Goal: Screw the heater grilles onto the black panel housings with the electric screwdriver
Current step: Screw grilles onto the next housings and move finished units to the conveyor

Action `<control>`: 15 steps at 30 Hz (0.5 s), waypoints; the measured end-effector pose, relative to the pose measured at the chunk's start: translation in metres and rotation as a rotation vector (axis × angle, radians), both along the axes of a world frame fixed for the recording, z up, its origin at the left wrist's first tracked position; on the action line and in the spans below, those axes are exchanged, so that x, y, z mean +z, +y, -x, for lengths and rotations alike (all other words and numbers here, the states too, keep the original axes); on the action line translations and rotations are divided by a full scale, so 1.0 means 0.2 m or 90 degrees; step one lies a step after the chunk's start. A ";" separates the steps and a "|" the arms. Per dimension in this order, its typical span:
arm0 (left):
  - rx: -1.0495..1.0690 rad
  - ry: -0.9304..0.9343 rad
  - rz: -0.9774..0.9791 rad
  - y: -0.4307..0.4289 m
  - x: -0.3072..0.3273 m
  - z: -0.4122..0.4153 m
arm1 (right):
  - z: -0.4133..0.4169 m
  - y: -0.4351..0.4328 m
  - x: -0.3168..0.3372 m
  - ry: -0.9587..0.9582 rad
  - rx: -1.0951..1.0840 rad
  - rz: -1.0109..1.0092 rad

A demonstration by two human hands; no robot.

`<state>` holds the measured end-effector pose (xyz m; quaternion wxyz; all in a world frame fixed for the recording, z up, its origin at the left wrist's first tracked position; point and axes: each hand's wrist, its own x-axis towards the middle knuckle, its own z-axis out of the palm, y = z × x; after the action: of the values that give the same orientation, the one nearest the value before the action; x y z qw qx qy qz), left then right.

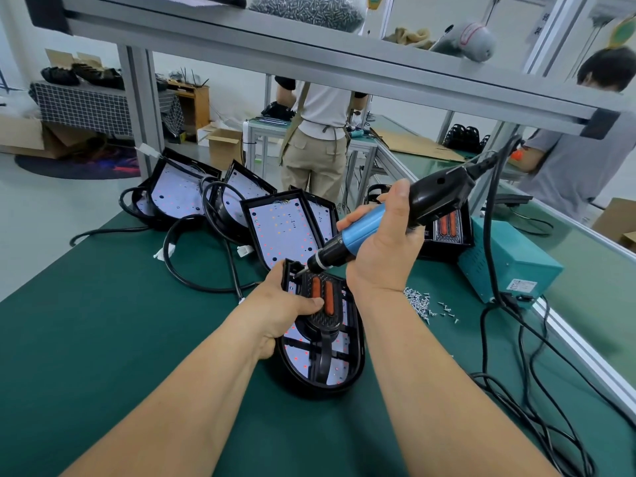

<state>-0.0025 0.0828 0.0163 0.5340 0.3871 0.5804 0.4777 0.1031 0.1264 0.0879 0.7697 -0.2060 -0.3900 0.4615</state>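
The heater grille (321,306) is sitting in the black panel housing (356,352) on the green mat (103,321), the left hand (287,306) pressing it, while the right hand (382,249) is gripping the electric screwdriver (361,232) at its upper-left corner (probably driving one screw), needing steady, straight pressure next.

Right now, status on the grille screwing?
Left hand grips housing, thumb on grille. Right hand grips electric screwdriver, bit at grille's upper left corner. Loose screws lie right, apart.

Forearms forward, left hand (279,306) and right hand (383,251) in curled grips.
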 end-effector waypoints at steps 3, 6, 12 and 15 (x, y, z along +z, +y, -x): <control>-0.006 -0.004 0.001 0.00 0.00 0.00 | 0.00 0.00 0.00 -0.010 -0.004 -0.002; -0.004 -0.022 0.002 -0.01 0.00 0.00 | -0.01 0.02 0.00 -0.012 -0.003 0.015; -0.021 -0.033 0.009 -0.01 0.02 0.00 | -0.18 0.08 0.04 0.184 -0.032 0.079; -0.033 -0.025 -0.001 -0.02 0.03 0.00 | -0.37 0.10 0.01 0.291 -0.048 0.153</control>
<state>-0.0015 0.0794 0.0226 0.5570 0.3931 0.5592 0.4717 0.1780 0.1466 0.0892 0.8244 -0.2011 -0.1404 0.5101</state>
